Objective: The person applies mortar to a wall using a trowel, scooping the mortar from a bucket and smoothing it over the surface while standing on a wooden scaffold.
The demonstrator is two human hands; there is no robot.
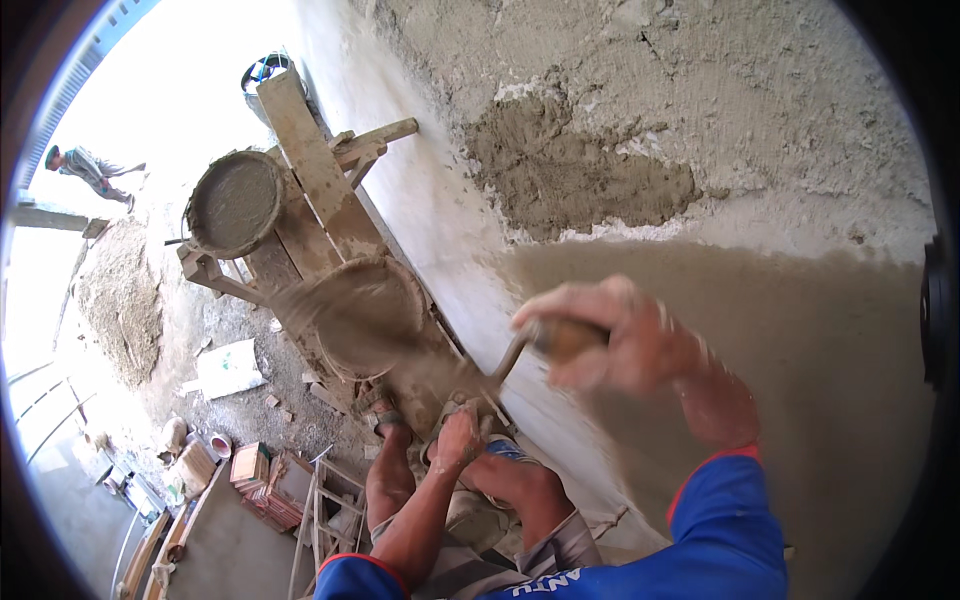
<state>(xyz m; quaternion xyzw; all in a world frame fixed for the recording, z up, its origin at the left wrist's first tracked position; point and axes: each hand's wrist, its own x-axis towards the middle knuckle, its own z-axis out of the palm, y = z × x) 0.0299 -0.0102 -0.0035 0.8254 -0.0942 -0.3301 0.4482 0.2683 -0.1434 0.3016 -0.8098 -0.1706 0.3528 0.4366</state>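
Grey mortar [240,200] fills a round pan [197,236] towards ten o'clock; a second pan [421,310] sits at nine, nearer centre. We cannot tell whether our left hand [460,437], at six, clenches anything. At four, a trowel [568,341], blade blurred, is grasped by our right hand's [635,345] fingers.

Far round mortar pan [235,205] and near round mortar pan [375,330] on the wooden plank scaffold [325,195], left of the plastered wall [780,120].
Loose sand heap [118,300], left of frame; stacked square tiles [282,488], lower left.
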